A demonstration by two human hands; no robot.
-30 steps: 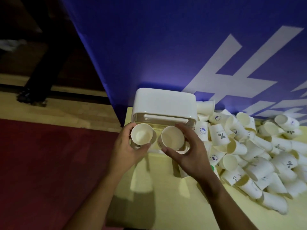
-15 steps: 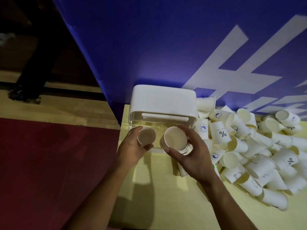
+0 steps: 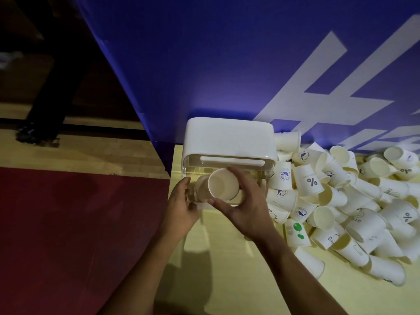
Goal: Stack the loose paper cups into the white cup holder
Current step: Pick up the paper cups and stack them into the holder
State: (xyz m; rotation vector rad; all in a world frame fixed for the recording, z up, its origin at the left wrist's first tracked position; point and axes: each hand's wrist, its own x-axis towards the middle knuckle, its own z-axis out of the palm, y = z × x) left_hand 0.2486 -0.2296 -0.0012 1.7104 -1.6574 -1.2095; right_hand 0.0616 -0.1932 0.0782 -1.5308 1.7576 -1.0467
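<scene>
The white cup holder (image 3: pixel 228 137) stands at the table's far left corner, with a clear front over its open bay. My right hand (image 3: pixel 247 203) grips a white paper cup (image 3: pixel 223 184), mouth toward me, right in front of that bay. Beside it on the left, my left hand (image 3: pixel 181 203) holds a second cup (image 3: pixel 201 187), which the first one partly covers. The two cups overlap at their rims. A large heap of loose paper cups (image 3: pixel 354 201) lies to the right of the holder.
A pale yellow table (image 3: pixel 227 280) carries everything; its left edge runs just left of the holder. A blue banner with white marks (image 3: pixel 227 64) stands behind. Red carpet (image 3: pixel 79 235) and wooden floor lie to the left, with a person's dark legs (image 3: pixel 50 87) at far left.
My right hand has carried its cup leftward, so it now overlaps the cup in my left hand. Both hands have drawn closer together in front of the holder's bay.
</scene>
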